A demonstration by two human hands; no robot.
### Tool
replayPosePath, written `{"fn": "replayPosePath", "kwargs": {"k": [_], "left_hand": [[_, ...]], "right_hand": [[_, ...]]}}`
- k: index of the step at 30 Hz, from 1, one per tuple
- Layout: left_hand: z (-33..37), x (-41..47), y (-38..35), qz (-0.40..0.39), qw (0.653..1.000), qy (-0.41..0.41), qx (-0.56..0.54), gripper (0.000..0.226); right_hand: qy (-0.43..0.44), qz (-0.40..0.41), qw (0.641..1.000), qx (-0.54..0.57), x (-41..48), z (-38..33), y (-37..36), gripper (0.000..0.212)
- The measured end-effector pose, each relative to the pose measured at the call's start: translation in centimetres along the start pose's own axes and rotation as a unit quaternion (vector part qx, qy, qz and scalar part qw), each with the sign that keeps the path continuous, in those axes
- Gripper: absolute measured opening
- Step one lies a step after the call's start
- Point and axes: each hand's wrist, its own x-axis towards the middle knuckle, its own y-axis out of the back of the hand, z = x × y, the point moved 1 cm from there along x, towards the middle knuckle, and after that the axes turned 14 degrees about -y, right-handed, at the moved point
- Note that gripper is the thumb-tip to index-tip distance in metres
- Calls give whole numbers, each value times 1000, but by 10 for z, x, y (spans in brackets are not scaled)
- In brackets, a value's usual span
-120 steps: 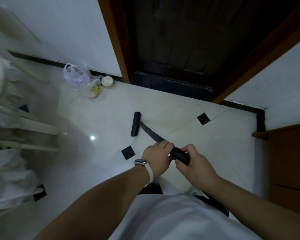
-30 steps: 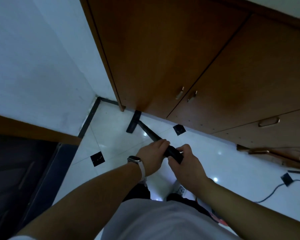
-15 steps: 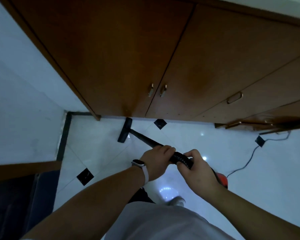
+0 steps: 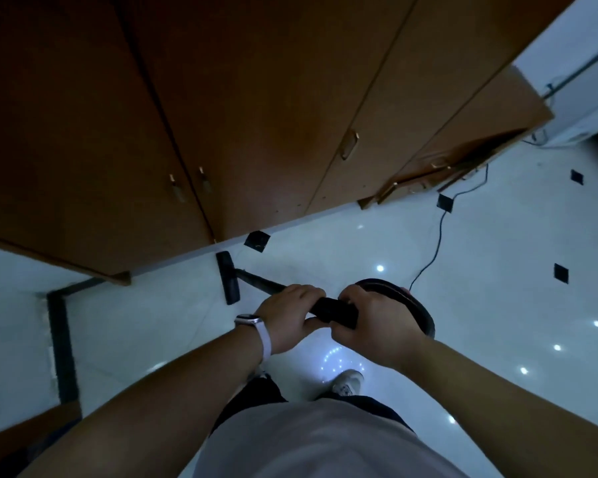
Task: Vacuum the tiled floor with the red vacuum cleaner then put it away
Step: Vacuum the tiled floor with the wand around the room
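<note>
At the bottom of the view, a pale shirt and dark shorts fill the foreground, with one light shoe planted on the floor below the hands.

Both forearms extend forward from the body. The left hand, with a watch on a pale strap at the wrist, is clenched around the black wand of the vacuum cleaner. The right hand is clenched around the black grip section just beside the left hand. The two hands sit close together on the same tube.

A black ribbed hose curves out from behind the right hand and bends down toward the right. A small reddish edge shows at the hose; the vacuum body itself cannot be made out.

Beyond the hands, the wand slopes down and to the left to the flat black floor head, which rests on the glossy white tile with dark diamond insets, just beside the base of the brown wooden cabinets. The cabinet doors are shut and carry small metal handles.

Farther right, a thin black cord runs across the floor toward the cabinet end. A white wall shows at the upper right corner.
</note>
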Motion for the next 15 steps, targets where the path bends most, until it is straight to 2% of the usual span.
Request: {"fn": "replayPosePath", "kwargs": {"k": [3, 8, 15], "left_hand": [[19, 28, -10, -27, 999, -18, 6, 34], [57, 83, -39, -50, 999, -6, -5, 26], [115, 163, -93, -110, 993, 26, -20, 20]], "right_hand": [[2, 53, 998, -13, 1, 37, 0, 36], [-42, 86, 995, -15, 2, 110, 5, 44], [-78, 115, 989, 55, 3, 226, 12, 47]]}}
